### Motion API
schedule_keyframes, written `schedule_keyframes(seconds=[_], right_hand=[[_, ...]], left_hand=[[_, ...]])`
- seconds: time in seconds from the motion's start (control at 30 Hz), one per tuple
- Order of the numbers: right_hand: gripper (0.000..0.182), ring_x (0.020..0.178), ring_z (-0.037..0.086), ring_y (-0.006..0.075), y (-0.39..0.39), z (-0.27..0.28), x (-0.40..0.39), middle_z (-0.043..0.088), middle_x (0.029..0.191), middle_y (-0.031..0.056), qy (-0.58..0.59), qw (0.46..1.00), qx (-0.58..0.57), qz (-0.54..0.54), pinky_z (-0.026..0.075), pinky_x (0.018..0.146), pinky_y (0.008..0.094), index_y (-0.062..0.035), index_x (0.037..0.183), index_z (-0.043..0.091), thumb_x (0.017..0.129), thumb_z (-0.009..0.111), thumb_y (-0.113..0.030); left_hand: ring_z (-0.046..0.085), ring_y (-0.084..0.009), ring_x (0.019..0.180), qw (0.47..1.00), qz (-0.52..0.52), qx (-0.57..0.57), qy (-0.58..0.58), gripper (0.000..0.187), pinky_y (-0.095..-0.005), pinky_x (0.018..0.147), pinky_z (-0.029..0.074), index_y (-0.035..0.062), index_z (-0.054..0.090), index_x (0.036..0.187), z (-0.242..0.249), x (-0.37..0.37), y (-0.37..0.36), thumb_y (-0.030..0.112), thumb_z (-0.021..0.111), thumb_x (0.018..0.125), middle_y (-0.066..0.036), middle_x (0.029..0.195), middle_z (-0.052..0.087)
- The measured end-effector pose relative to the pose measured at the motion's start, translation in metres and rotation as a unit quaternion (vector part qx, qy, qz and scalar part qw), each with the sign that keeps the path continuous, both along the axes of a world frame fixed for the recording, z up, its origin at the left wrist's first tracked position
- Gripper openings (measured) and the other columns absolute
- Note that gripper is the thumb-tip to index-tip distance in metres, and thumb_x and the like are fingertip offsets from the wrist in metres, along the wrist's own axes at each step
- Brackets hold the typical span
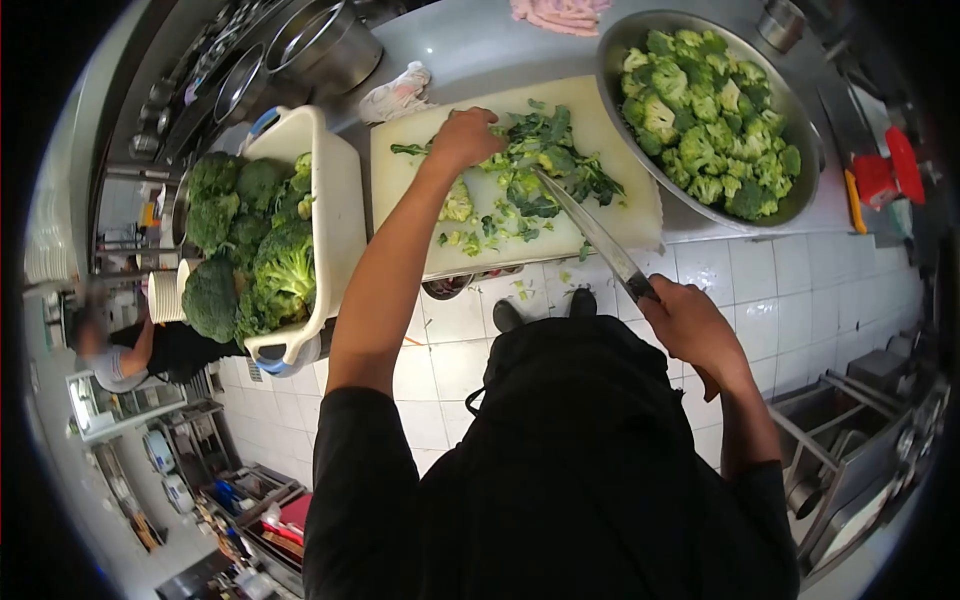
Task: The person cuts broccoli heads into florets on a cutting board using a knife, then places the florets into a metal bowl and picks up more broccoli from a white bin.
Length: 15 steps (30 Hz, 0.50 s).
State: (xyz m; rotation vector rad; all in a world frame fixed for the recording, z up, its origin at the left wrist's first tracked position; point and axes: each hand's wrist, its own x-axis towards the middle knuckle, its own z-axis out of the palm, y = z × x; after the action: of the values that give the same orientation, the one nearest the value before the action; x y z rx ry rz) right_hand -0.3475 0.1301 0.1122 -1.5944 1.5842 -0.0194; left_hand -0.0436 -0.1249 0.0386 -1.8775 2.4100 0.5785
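My right hand is wrapped round the handle of a long knife, whose blade points up and left onto the white cutting board. The tip lies at a heap of broccoli leaves and trimmings. At the heap's left side is my left hand, its fingers bent downward; what they hold, if anything, is hidden. A pale green broccoli piece lies below that hand, among small scattered bits.
A white tub of whole broccoli heads stands left of the board. On the right is a large metal bowl of cut florets. Cloths and pots sit behind. Another person is at far left.
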Motion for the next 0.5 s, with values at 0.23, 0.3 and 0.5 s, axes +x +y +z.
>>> schedule_keyframes(seconds=[0.23, 0.3, 0.5], right_hand=[[0.024, 0.087, 0.064, 0.0505, -0.003, 0.006, 0.007, 0.067, 0.084, 0.0276, -0.013, 1.000, -0.001, 0.012, 0.047, 0.079, 0.0586, -0.0012, 0.101, 0.057, 0.100, 0.055, -0.025], [0.024, 0.087, 0.064, 0.0503, -0.004, 0.011, 0.012, 0.067, 0.083, 0.0274, -0.021, 1.000, -0.002, 0.021, 0.047, 0.079, 0.0586, -0.0016, 0.101, 0.057, 0.100, 0.055, -0.025], [0.023, 0.084, 0.064, 0.0495, -0.015, 0.010, 0.046, 0.067, 0.081, 0.0262, -0.054, 0.993, -0.045, 0.100, 0.049, 0.078, 0.0583, -0.0008, 0.100, 0.058, 0.099, 0.053, -0.024]], left_hand=[[0.069, -0.0266, 0.106, 0.973, 0.114, -0.037, 0.199, 0.050, -0.0347, 0.088, 0.057, 0.0036, 0.068, 0.125, 0.024, 0.022, 0.032, 0.019, 0.077, 0.078, -0.019, 0.118, 0.070], [0.067, -0.0210, 0.107, 0.890, 0.214, -0.017, 0.401, 0.040, -0.0317, 0.090, 0.055, 0.0012, 0.066, 0.118, 0.048, 0.043, 0.062, 0.007, 0.075, 0.079, -0.018, 0.117, 0.069], [0.059, -0.0113, 0.082, 0.782, 0.311, -0.233, 0.487, 0.028, -0.0254, 0.071, 0.049, 0.0024, 0.055, 0.104, -0.013, 0.121, 0.142, -0.004, 0.072, 0.083, -0.007, 0.094, 0.063]])
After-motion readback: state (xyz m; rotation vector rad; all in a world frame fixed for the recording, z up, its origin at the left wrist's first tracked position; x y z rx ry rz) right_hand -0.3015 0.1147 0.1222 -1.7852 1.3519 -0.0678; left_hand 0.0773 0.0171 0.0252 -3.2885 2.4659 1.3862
